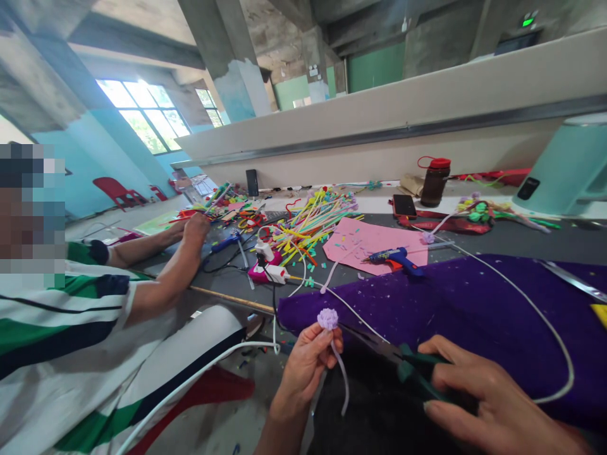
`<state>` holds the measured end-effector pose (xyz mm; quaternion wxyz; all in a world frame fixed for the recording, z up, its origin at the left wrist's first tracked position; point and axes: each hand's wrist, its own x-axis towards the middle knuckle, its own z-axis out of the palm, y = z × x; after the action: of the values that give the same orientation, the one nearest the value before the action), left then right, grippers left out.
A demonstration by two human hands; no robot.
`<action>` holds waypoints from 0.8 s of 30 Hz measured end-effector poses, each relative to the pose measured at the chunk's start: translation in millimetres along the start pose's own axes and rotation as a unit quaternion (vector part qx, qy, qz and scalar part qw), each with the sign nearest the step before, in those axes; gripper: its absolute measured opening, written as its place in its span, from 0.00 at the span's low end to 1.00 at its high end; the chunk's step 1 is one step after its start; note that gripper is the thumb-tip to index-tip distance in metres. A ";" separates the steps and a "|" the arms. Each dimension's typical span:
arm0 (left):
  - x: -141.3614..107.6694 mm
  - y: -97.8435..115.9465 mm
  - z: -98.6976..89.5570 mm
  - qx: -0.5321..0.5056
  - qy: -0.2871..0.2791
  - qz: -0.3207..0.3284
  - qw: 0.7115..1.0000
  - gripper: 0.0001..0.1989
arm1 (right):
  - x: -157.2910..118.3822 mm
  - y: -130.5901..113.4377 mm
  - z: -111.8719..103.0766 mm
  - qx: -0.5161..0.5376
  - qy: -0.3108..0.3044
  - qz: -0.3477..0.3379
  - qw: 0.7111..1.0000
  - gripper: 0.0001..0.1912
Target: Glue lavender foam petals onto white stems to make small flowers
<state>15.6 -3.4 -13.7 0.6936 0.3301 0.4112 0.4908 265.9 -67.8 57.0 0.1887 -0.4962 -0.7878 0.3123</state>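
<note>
While the left hand pinches one flower, the right holds scissors.

Left hand grips lilac flower; right hand, scissors.

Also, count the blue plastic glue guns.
2: one glue gun lies on the flat pink sheet, another glue gun beside the co-worker's bare forearm; more may be hidden.

Fuzzy lilac flower, matt purple cloth
The kettle looks smooth, the blue glue gun plastic, the scissors metal-bladed, the pink sheet matt and paper-like.
</note>
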 end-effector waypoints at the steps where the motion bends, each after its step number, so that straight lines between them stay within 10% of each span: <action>1: -0.1 -0.2 0.0 0.007 0.001 0.002 1.000 0.10 | 0.0 0.0 0.0 -0.004 0.001 0.001 1.000 0.06; 24: 1.4 10.1 -15.1 0.192 -0.076 0.084 0.975 0.13 | 1.3 8.6 -3.8 0.137 -0.083 0.022 0.987 0.12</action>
<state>-1.8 1.7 -12.1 0.6029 0.5265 0.4145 0.4330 273.4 -62.7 53.9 0.1821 -0.4555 -0.7392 0.4615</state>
